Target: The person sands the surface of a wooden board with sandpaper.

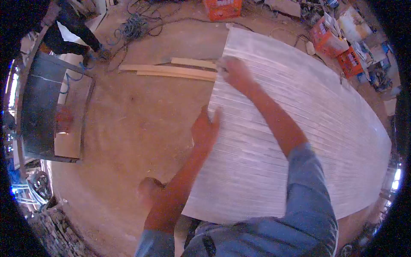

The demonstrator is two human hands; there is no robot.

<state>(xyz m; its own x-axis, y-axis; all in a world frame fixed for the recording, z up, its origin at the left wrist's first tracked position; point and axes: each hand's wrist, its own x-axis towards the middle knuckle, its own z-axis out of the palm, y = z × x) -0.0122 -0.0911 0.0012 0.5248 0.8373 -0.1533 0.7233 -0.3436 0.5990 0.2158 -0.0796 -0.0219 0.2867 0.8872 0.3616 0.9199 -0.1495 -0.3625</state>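
Observation:
A large pale, ribbed sheet [274, 141] spreads from the middle to the right of the head view. At its left edge is my left hand [206, 128], with thumb and fingers apart and nothing visible between them. Farther up, near the sheet's upper left edge, my right hand [235, 73] is blurred and its fingers look closed; what they hold, if anything, is too small to make out. Light wooden strips [171, 70] lie on the brown floor, their right ends beside the sheet's edge near my right hand.
Another person [68, 34] stands at the upper left, beside a dark panel [43, 103]. Tangled hose [135, 26] lies at the top. Orange boxes [222, 8] and clutter line the top and upper right. My knee or foot [150, 190] shows at the lower left.

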